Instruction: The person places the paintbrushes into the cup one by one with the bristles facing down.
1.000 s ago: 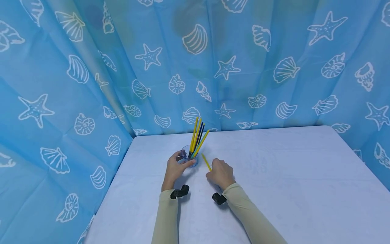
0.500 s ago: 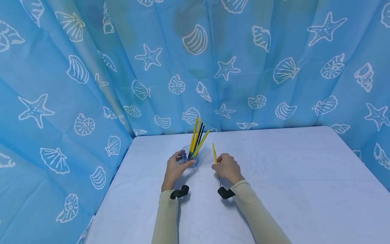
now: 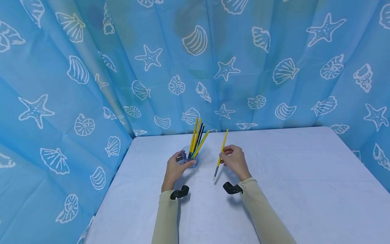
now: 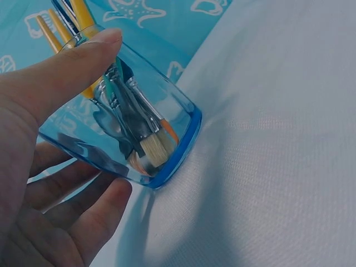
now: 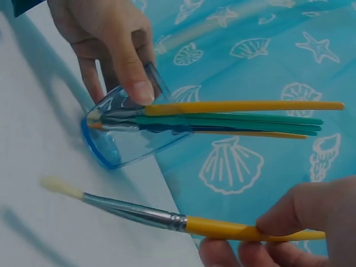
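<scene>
My left hand (image 3: 175, 169) grips a clear blue-tinted cup (image 4: 172, 100), thumb on the near side and fingers behind. Several paintbrushes stand in the cup bristles down, their yellow, green and dark blue handles leaning out over the rim. Pale bristles and silver ferrules show through the wall in the left wrist view. To the right of the cup, my right hand (image 3: 235, 159) pinches a paintbrush (image 5: 217, 227) by its yellow handle, between thumb and fingers. That brush slants with its pale bristle tip (image 5: 58, 186) pointing down close over the table and its handle end up.
A white cloth covers the table (image 3: 298, 189), which runs wide to the right. Behind it and along the left side hangs a blue curtain (image 3: 170, 40) with white shell and starfish prints. A black camera mount sits on each wrist.
My right hand has moved right and away from me with the paintbrush, turning it from lying low to upright with bristles down. The left hand and cup have stayed in place.
</scene>
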Demonstrator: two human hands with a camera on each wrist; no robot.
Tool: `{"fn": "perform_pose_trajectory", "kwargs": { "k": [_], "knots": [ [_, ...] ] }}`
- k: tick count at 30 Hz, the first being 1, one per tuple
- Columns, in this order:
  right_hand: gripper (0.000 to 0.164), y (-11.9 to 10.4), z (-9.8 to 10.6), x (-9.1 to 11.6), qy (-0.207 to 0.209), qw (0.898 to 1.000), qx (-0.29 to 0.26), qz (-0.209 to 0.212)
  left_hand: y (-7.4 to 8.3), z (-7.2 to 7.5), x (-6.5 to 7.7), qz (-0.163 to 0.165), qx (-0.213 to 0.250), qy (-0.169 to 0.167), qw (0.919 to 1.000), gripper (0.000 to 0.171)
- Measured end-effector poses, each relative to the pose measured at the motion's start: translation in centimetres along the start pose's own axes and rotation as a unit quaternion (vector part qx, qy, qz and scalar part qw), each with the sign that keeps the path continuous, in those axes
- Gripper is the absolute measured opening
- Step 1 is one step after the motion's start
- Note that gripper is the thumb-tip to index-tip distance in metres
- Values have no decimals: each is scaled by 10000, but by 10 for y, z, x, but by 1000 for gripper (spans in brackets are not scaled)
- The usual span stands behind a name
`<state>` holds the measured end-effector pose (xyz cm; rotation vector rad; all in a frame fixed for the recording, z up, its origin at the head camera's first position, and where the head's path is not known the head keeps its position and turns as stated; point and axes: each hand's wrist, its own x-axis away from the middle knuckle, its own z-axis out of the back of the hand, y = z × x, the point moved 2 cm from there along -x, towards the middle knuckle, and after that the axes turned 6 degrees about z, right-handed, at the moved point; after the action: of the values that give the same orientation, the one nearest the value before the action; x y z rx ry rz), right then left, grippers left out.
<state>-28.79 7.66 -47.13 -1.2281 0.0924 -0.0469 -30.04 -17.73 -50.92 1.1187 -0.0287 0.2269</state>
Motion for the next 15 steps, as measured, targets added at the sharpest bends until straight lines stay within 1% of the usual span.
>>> {"fn": "perform_pose_trajectory", "kwargs": {
  "k": [7,12,15],
  "knots": [
    [25,0,3,-2,259,9989,-349,152,0,0,-1,-22,65,-13,10000,79],
    [24,-3,5,-2,348,9969,-670,236,-1,1,-1,-94,64,-33,9999,77],
    [24,-5,7,-1,368,9956,-814,270,-1,1,-1,-62,48,-36,10000,77]
  ]
}}
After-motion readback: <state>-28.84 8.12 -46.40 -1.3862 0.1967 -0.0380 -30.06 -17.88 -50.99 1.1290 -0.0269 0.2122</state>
